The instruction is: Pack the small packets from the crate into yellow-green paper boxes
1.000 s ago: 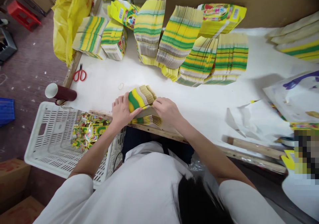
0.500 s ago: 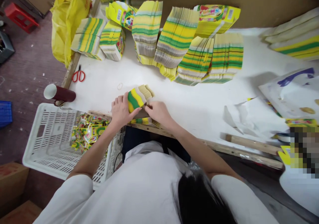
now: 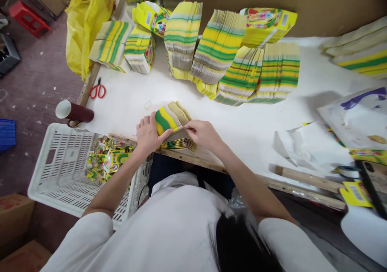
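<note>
My left hand (image 3: 148, 135) is wrapped over the left end of a stack of flat, folded cardboard cartons (image 3: 168, 119) with green, yellow and grey bands, thumb along its near side. At the stack's right near edge, the fingers of my right hand (image 3: 207, 134) are pinched together; what lies between them is too small to make out. Just below, near the table's front edge, lies a fanned group of similar folded cartons (image 3: 177, 144). A thin rubber band (image 3: 147, 104) lies on the white tabletop beyond my left hand.
Several large stacks of folded cartons (image 3: 219, 44) line the back of the table. Red-handled scissors (image 3: 97, 90) and a dark red tube (image 3: 75, 111) are at the left. A white crate (image 3: 45, 175) holding colourful packets (image 3: 110, 159) stands below. Crumpled white paper (image 3: 311, 145) lies at the right.
My right hand has moved slightly right along the stack's edge, still pinched. More of the fanned cartons below shows now. My left hand keeps its hold on the stack.
</note>
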A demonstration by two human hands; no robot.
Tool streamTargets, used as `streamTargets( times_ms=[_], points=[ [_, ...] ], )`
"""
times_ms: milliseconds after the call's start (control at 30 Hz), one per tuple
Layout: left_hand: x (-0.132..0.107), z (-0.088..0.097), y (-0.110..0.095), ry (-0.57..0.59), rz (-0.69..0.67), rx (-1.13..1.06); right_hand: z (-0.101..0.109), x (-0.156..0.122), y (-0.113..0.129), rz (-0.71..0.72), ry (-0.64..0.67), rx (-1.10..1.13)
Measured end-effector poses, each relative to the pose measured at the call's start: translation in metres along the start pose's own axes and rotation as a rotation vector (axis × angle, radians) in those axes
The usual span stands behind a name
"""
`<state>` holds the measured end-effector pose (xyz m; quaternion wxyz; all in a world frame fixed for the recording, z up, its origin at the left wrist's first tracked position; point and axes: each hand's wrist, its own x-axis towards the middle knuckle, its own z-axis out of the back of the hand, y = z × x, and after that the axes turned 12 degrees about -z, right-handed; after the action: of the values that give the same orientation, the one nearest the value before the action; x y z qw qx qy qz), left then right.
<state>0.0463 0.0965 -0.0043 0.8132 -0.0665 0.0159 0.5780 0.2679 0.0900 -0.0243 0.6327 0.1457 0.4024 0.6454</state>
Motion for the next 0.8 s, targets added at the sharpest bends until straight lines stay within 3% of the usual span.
streamTargets(
  times_ms=[67,167,200,267,333,433,600,800],
  points=[
    [0.000,0.001,0.000,0.003,-0.001,-0.010,0.009,-0.007,-0.009,0.044,0.172,0.036],
    [0.000,0.001,0.000,-0.003,-0.007,-0.015,0.021,-0.016,-0.015,0.129,0.540,0.051],
    [0.000,0.001,0.000,-0.006,-0.008,-0.011,0.023,-0.017,-0.015,0.147,0.578,0.057],
    [-0.001,0.000,0.000,-0.013,-0.010,0.002,0.023,-0.015,-0.013,0.146,0.438,0.108],
    [-0.001,-0.001,0.000,-0.017,-0.014,0.010,0.018,-0.010,-0.010,0.123,0.145,0.118],
    [-0.002,-0.001,-0.001,-0.018,-0.014,0.009,0.005,-0.003,-0.009,0.122,-0.102,-0.048],
    [-0.002,-0.001,-0.001,-0.023,-0.006,0.003,-0.007,-0.004,-0.015,0.173,-0.224,-0.231],
    [-0.002,-0.001,-0.001,-0.023,-0.010,0.000,-0.008,0.008,-0.001,0.170,-0.137,-0.329]
  ],
)
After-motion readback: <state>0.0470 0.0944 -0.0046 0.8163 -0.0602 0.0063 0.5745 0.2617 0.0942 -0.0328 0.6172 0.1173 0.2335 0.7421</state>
